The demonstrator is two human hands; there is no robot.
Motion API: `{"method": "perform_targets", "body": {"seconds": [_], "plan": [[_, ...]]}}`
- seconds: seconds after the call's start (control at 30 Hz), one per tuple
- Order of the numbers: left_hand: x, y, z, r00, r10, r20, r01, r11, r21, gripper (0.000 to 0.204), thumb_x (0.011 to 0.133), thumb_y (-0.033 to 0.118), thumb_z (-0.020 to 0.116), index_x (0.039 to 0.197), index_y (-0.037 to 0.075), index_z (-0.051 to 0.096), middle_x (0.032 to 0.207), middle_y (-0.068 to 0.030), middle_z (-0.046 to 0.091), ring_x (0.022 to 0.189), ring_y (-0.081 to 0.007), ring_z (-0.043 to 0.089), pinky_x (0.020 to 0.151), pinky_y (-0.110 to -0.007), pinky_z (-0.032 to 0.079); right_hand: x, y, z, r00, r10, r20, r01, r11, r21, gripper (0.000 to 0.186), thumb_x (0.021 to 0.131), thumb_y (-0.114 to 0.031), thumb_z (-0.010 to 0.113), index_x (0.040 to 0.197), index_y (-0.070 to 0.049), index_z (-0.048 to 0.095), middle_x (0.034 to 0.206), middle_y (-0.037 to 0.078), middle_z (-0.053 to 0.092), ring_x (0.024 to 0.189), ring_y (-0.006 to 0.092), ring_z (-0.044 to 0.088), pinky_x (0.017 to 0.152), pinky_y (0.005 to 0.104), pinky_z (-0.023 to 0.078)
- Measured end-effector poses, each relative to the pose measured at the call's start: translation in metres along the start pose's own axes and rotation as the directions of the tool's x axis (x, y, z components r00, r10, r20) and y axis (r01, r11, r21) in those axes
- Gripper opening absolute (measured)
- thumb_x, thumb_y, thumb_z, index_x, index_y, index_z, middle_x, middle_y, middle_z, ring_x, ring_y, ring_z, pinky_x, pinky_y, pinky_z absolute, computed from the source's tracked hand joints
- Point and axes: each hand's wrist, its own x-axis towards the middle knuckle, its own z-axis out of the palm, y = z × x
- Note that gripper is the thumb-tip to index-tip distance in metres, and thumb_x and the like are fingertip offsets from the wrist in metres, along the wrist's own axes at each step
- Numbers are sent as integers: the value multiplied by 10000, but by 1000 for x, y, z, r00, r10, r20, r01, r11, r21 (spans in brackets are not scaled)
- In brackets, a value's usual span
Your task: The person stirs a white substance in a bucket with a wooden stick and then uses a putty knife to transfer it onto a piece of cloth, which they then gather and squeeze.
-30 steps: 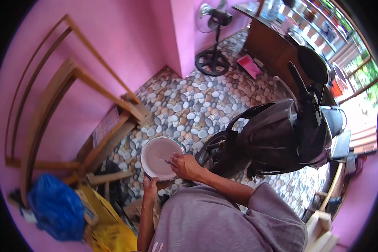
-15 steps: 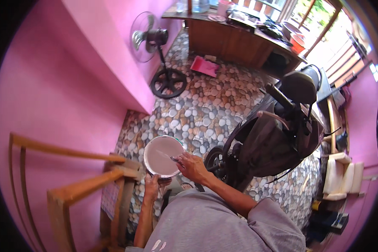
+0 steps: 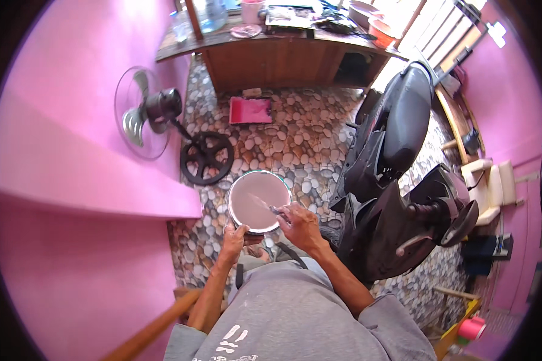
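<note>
A round bucket [image 3: 260,231] with a white rim is held in front of my body, nearly full of pale pinkish paint [image 3: 250,191]. My left hand [image 3: 236,242] grips its near side, thumb at the rim and fingers against the wall below. Over the near right edge, my right hand [image 3: 301,226] is closed around a thin, paint-smeared tool [image 3: 264,204] whose end reaches into the paint. The exact kind of tool cannot be made out. Bare feet show partly beneath the bucket.
A dark motor scooter [image 3: 397,180] stands close on my right. Ahead are a pedestal fan [image 3: 206,157], a pink paint tray [image 3: 250,111] on the pebble-patterned floor, and a wooden counter [image 3: 271,65]. A wooden rail [image 3: 150,328] crosses the lower left beside the pink wall [image 3: 90,259].
My view has turned and moved forward, bringing the fan and scooter closer and pushing most of the wooden frame out of sight. Both hands keep hold of the bucket and tool.
</note>
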Motion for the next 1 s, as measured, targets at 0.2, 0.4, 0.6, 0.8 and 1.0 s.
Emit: {"method": "perform_targets", "body": {"seconds": [0.2, 0.4, 0.6, 0.8, 1.0], "plan": [[131, 84, 13, 990, -102, 96, 92, 990, 105, 414, 870, 23, 411, 1245, -11, 238, 945, -230, 599, 739, -344, 676, 626, -402, 607, 107, 42, -10, 968, 87, -237, -90, 996, -1, 208, 789, -168, 660, 941, -27, 660, 848, 127, 612, 760, 294, 606, 670, 385, 477], [265, 149, 52, 968, -141, 209, 104, 978, 179, 509, 865, 22, 391, 1331, 32, 187, 1020, -260, 573, 789, -359, 673, 651, -426, 613, 225, 102, -38, 943, 178, -280, -186, 982, -2, 207, 773, -165, 664, 912, -11, 657, 804, 148, 597, 760, 303, 602, 687, 391, 473], [380, 210, 114, 947, -169, 274, 108, 969, 222, 503, 868, 28, 402, 1335, 63, 219, 1057, -237, 569, 819, -346, 671, 649, -419, 612, 328, 153, -85, 902, 161, -402, -189, 981, -31, 196, 755, -129, 669, 896, 4, 643, 832, 151, 586, 777, 322, 593, 690, 395, 471], [502, 256, 190, 928, -240, 285, 169, 953, 251, 511, 884, 20, 377, 1353, 74, 182, 978, -237, 583, 739, -344, 677, 612, -385, 610, 415, 211, -136, 857, 168, -488, -237, 968, -84, 185, 765, -136, 664, 909, -21, 640, 831, 125, 595, 762, 291, 609, 664, 384, 484], [621, 289, 276, 871, -312, 380, 196, 929, 314, 534, 897, 32, 377, 1379, 81, 154, 1029, -249, 556, 765, -364, 672, 627, -380, 611, 499, 283, -189, 790, 230, -568, -323, 944, -66, 166, 756, -103, 672, 905, -35, 644, 813, 128, 593, 740, 305, 606, 648, 383, 477]]}}
